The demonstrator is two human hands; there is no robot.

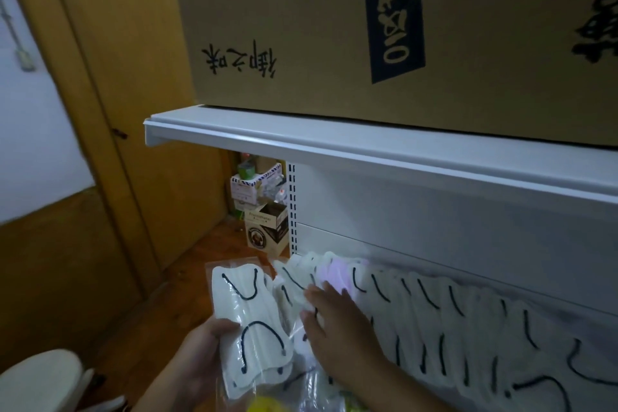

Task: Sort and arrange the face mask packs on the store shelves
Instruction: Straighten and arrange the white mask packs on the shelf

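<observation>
Presently left hand (204, 349) grips a glossy plastic-wrapped white mask pack (249, 324); beside it, right hand (337, 321) presses flat-fingered on the shelved packs (444, 328).

We see our left hand (200, 348) gripping a clear pack (249, 321) holding a white mask with black loops, thumb across its lower edge. Just right of those fingers, our right hand (334, 321) lies flat, fingers straight, on a row of packs (451, 321) leaning along the lower shelf. A pink pack (334, 273) sits just beyond the right fingertips. Well above, a cardboard box (301, 27) rests on the upper shelf (368, 150).
</observation>
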